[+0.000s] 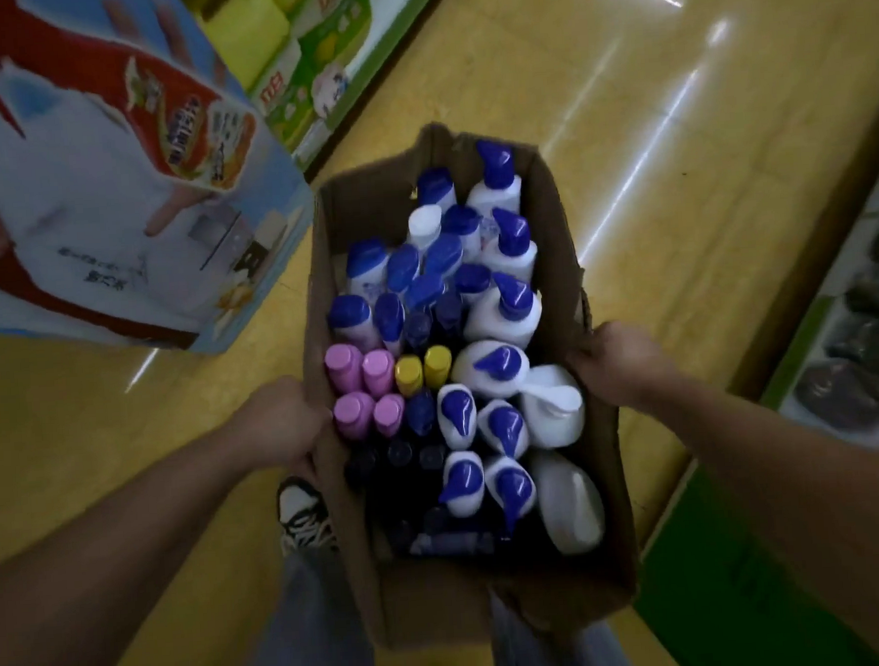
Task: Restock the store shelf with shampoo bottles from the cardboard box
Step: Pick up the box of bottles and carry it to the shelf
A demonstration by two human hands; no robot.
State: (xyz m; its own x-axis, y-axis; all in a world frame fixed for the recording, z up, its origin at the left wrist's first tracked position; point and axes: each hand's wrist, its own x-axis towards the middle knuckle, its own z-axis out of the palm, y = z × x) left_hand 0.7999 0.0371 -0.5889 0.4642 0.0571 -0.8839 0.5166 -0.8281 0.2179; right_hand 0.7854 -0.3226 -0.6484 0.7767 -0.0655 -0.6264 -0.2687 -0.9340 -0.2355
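We observe an open cardboard box (474,603) in the centre of the frame, held clear of the yellow floor (539,69) above the person's legs. Its long axis runs from the bottom of the frame toward the top, leaning slightly to the right, with the far short end pointing at the upper centre. The left hand (278,420) is closed on the box's left wall at centre left, fingers curled over the rim; the right hand (619,360) is closed on the right wall at centre right in the same manner. The box is packed with shampoo bottles (477,304) standing upright, caps toward the camera: mostly white bodies with blue caps, and several dark bottles low in the near left part. We note four pink-capped bottles (361,391) against the left wall and two yellow-capped bottles (423,370) just beside them. One white bottle (574,502) at the near right lies tilted. A sneaker (299,516) shows below the left hand. A large printed package (108,173) fills the upper left, and shelf edges with green trim (750,571) occupy the right side.
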